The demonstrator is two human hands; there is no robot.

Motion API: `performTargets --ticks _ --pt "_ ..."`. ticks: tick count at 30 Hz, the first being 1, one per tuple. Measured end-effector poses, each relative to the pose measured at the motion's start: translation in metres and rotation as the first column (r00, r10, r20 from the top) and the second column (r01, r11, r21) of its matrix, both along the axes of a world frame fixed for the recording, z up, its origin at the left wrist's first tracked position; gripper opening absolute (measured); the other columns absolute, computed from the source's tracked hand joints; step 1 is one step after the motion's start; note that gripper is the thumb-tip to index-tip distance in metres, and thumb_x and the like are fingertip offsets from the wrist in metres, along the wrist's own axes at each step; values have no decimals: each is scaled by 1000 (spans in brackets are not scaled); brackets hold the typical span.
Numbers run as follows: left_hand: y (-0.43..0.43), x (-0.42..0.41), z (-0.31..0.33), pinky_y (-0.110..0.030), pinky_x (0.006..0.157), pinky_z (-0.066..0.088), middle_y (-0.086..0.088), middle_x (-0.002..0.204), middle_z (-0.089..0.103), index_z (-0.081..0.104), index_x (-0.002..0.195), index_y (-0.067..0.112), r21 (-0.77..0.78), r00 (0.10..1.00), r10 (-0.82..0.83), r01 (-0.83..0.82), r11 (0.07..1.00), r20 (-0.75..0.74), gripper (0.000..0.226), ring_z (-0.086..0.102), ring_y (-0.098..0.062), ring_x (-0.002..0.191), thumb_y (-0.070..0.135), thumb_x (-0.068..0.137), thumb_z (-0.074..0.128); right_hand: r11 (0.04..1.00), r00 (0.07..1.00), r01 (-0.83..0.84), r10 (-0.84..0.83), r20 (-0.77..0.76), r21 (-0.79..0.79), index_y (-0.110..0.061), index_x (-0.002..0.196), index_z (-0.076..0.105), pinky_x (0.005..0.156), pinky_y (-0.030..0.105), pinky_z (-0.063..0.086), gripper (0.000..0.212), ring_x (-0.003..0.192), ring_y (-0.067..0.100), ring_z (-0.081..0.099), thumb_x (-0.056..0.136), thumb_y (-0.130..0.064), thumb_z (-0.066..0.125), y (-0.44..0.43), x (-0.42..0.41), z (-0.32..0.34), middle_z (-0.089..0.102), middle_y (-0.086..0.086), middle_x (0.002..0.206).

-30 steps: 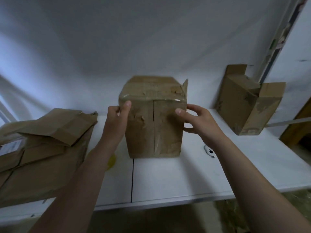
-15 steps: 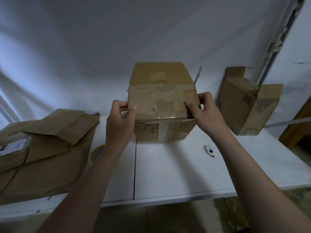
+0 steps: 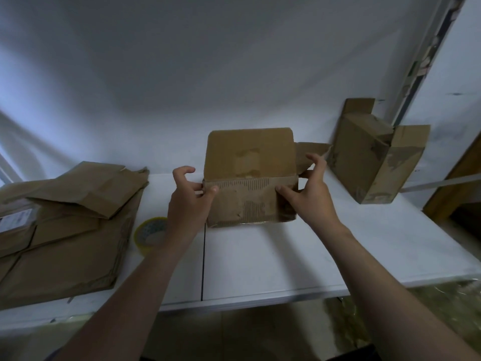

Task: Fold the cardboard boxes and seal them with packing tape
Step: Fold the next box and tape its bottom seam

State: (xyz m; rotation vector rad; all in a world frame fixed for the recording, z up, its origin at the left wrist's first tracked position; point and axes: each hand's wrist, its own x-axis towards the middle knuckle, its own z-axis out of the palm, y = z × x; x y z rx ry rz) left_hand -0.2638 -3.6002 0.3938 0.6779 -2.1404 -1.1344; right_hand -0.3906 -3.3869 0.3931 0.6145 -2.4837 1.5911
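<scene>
The left hand point(image 3: 190, 204) is reaching in from the lower left with the forearm angled up toward the middle, and it is grasping the near left top corner of the box point(image 3: 250, 207): the thumb is lying on the near panel and the lower fingers are curling round the left edge, while the index finger is hooking free above. The right hand point(image 3: 309, 196) is mirroring it from the lower right, its thumb pressing on the near panel close to the right corner and its fingers wrapping round the right side, the top ones lifting toward the side flap point(image 3: 313, 149) that is sticking out to the right. The box is sitting on the bench point(image 3: 260, 259) in the middle, just beyond a dark seam in the top, with its torn near panel facing the person and its far flap point(image 3: 250, 149) standing upright. A tape roll point(image 3: 151, 230) is lying flat just left of the left wrist, partly hidden by it. Farther left, flat cardboard point(image 3: 67, 235) is lying in a loose stack, carrying a pale label point(image 3: 15, 220) too blurred to read. Well to the right, a second box point(image 3: 369, 162) is leaning tilted by the wall point(image 3: 234, 61) with flaps open.
</scene>
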Motion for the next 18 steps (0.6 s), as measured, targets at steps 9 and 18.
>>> performTargets --ticks 9,18 --pt "14 0 -25 -36 90 55 9 126 59 52 120 37 -273 978 -207 195 942 -18 42 62 -20 115 4 95 57 992 999 -18 22 -33 125 -43 154 5 82 44 55 101 91 26 60 87 -25 78 17 -1 -7 57 -2 95" --pt "54 -42 -27 -42 100 53 20 116 65 44 132 69 5 914 -405 405 914 -32 68 62 -7 102 21 86 61 977 990 91 -69 -121 191 -48 155 -1 73 52 57 98 76 26 64 93 -4 61 55 -40 2 65 15 113"
